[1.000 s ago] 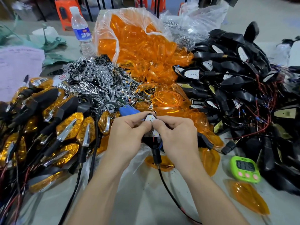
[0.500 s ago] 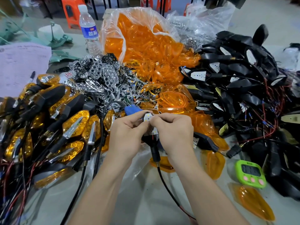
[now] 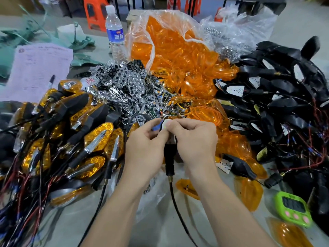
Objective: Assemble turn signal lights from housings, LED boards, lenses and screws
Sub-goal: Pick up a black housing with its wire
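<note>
both hands meet over the table (image 3: pixel 62 229), in front of the piles. the left hand (image 3: pixel 146 148) grips a black housing (image 3: pixel 170 157), fingers curled round its body. the right hand (image 3: pixel 195 141) pinches the white board (image 3: pixel 166 124) at the housing's top, thumb and forefinger tight on it. the housing's stem points down towards the person, and a black cable (image 3: pixel 178 211) runs from it across the table. a blue bit (image 3: pixel 156 127) shows by the left fingertips; what it is, i cannot tell. finished lights (image 3: pixel 96 136) are heaped on the left, chrome reflectors (image 3: pixel 124 82) behind the hands, a bag of orange lenses (image 3: pixel 178 56) further back, and more black housings (image 3: pixel 284 104) on the right. a green timer (image 3: pixel 293 209) lies near the right forearm, with a loose lens (image 3: pixel 249 195) just beside it.
</note>
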A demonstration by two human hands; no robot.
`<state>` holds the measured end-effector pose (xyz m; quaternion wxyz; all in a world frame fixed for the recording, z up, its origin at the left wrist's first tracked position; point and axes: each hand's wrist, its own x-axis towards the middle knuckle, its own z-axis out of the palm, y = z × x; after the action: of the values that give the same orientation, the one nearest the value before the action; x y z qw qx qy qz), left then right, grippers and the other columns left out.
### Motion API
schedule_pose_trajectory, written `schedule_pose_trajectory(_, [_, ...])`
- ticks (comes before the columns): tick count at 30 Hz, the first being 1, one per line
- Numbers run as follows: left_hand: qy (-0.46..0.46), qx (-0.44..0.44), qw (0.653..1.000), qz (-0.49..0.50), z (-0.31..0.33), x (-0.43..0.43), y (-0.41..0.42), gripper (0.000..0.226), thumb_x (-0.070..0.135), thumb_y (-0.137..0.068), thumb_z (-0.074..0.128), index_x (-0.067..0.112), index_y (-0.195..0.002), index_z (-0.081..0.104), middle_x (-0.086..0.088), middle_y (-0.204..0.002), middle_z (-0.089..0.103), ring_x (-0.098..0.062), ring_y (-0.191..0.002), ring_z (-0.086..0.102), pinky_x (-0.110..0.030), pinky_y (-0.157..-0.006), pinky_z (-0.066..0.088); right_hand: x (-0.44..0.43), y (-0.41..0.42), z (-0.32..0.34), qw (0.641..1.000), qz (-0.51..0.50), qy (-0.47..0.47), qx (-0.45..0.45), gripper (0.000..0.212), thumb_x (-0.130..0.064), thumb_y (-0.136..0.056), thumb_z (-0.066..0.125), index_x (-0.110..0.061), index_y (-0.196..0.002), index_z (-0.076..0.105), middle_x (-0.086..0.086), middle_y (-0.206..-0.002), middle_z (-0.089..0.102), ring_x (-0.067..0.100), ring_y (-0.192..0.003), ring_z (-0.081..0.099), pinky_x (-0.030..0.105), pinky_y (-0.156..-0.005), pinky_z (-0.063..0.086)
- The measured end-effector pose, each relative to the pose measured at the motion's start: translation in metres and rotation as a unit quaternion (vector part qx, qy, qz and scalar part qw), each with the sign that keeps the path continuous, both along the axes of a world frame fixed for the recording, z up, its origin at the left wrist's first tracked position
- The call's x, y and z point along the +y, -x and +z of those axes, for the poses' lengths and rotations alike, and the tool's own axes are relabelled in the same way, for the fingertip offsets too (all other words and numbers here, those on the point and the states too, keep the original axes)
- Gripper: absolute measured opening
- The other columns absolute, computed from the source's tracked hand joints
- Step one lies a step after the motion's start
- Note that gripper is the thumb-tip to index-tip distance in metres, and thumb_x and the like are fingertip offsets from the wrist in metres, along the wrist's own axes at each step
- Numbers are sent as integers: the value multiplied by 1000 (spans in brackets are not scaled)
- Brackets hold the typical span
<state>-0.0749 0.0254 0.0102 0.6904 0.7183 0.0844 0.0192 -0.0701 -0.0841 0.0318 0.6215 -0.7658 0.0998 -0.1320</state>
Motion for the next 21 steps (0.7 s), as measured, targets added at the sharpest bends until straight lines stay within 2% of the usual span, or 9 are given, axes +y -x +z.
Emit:
schedule_pose_trajectory(2, [32, 1, 998, -52, 1, 1, -2, 28, 38, -91, 57, 30, -106, 80, -7, -93, 80, -26, -91, 77, -62, -82, 62, 1, -7, 0, 1000, 7, -10, 5, 10, -36, -69, 76, -46, -73, 79, -15, -67, 75, 10, -67, 73, 40, -69, 63])
schedule_pose_trajectory(3, [38, -9, 997, -60, 1, 1, -4, 27, 36, -94, 56, 31, -104, 80, -11, -95, 78, -26, -90, 74, -62, -83, 61, 2, -11, 0, 1000, 11, -11, 10, 11, -36, -68, 76, -46, -72, 79, -15, -66, 75, 9, -66, 73, 38, -68, 63])
schedule_pose_trajectory(5, [30, -32, 999, -31, -2, 2, -7, 24, 32, -96, 57, 32, -96, 81, -13, -88, 76, -22, -80, 65, -50, -77, 57, 5, -19, -1, 1000, 18, 8, 18, 13, -35, -67, 75, -48, -70, 78, -16, -62, 73, 4, -62, 70, 31, -64, 60])
schedule_pose_trajectory(8, [46, -27, 997, 50, -7, 4, -13, 26, 15, -92, 60, 24, -74, 77, 1, -63, 63, -14, -60, 54, -34, -60, 47, 9, -41, 0, 999, 9, 50, 5, 7, -35, -72, 71, -36, -75, 77, -5, -54, 65, 2, -52, 55, 28, -58, 52])
schedule_pose_trajectory(9, [69, -14, 995, 69, -7, 5, -15, 25, 12, -90, 61, 20, -72, 75, 2, -62, 63, -15, -54, 57, -31, -56, 49, 10, -51, 4, 998, 8, 61, -2, 7, -36, -75, 70, -36, -78, 76, -3, -60, 68, 3, -54, 54, 29, -60, 53])
schedule_pose_trajectory(12, [125, 21, 986, 104, -8, 12, -24, 23, 10, -92, 62, 15, -78, 78, -9, -68, 70, -26, -50, 66, -33, -50, 57, 16, -91, 16, 992, 49, 118, -4, 16, -27, -82, 72, -37, -72, 80, -22, -71, 74, -2, -73, 68, 27, -77, 57])
schedule_pose_trajectory(15, [137, 25, 981, 131, -7, 18, -34, 28, 6, -98, 59, 14, -83, 80, -15, -74, 72, -28, -50, 66, -33, -50, 58, 30, -139, 13, 971, 117, 208, 21, 28, -13, -88, 68, -24, -112, 81, -13, -98, 78, 12, -102, 71, 34, -97, 57])
schedule_pose_trajectory(17, [140, 26, 980, 137, -6, 22, -38, 30, 6, -99, 60, 18, -83, 82, -13, -77, 73, -26, -52, 67, -33, -53, 58, 45, -169, 6, 946, 164, 279, 33, 49, -10, -92, 62, -18, -141, 63, 0, -113, 74, 21, -103, 69, 41, -96, 57])
schedule_pose_trajectory(21, [129, 28, 983, 130, -2, 27, -41, 31, 9, -100, 60, 23, -84, 83, -12, -80, 77, -22, -56, 70, -33, -55, 59, 74, -214, -8, 891, 152, 427, 10, 61, -19, -96, 63, -17, -152, 39, 8, -108, 71, 32, -99, 64, 45, -85, 52])
